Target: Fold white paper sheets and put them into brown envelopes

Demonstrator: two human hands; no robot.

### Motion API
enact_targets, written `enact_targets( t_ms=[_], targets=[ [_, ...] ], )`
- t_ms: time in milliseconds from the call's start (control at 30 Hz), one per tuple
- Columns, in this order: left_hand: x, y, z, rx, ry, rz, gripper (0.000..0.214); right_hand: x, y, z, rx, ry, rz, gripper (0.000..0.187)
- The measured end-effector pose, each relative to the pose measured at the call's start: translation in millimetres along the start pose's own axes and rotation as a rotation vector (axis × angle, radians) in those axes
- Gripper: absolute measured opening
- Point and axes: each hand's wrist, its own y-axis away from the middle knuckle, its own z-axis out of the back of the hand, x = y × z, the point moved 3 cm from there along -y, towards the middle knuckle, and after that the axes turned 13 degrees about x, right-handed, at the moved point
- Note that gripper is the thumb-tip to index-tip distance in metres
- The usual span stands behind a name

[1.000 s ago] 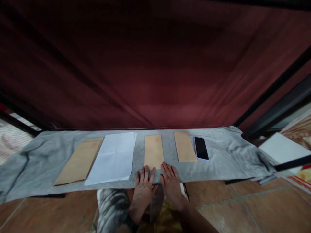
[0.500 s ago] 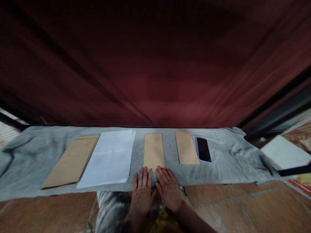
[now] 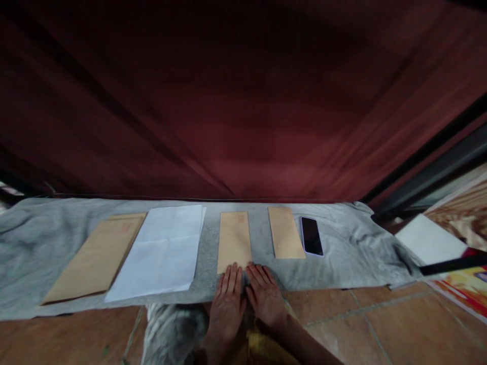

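Observation:
My left hand (image 3: 227, 299) and my right hand (image 3: 264, 294) lie flat, side by side, on the near edge of a grey cloth (image 3: 342, 253). Their fingers are stretched out and hold nothing. The fingertips touch or nearly touch the near end of a narrow brown envelope (image 3: 234, 241). A second narrow brown envelope (image 3: 285, 232) lies to its right, with a black phone (image 3: 311, 235) beside that. Left of my hands lie a white sheet of paper (image 3: 162, 253) and a large brown envelope (image 3: 97, 256).
A dark red curtain (image 3: 243, 101) hangs behind the cloth. Black metal bars (image 3: 429, 152) run diagonally at the right. A white board (image 3: 428, 241) and a coloured printed sheet (image 3: 464, 286) lie at the far right. Brown floor tiles (image 3: 380, 329) are below.
The view has shifted to the right and the cloth's contents slid left in the picture. My hands have closed together and stay flat at the cloth's near edge.

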Motion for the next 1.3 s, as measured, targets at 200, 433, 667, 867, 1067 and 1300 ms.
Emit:
enact_targets(
  t_ms=[200,433,667,867,1067,1300],
  targets=[
    [2,-1,-10.1,0.082,-0.033,0.005,0.076,14,-9,2,0.030,-0.027,0.063,0.057],
    [15,9,-10.3,-0.002,0.022,-0.019,0.072,11,-6,-7,0.049,-0.036,0.084,0.061],
    [29,11,1.8,-0.077,0.099,0.124,0.059,3,1,-6,-0.001,0.003,0.032,0.055],
    [36,-12,26.9,-0.083,0.209,0.246,0.036,6,-3,0,0.031,-0.041,0.022,0.050],
    [51,-38,32.2,-0.071,0.358,0.422,0.029,5,-3,1,0.027,-0.065,0.006,0.050],
    [77,-51,19.2,0.012,0.931,0.620,0.056,10,-17,8,0.009,-0.096,-0.029,0.042]
  ],
)
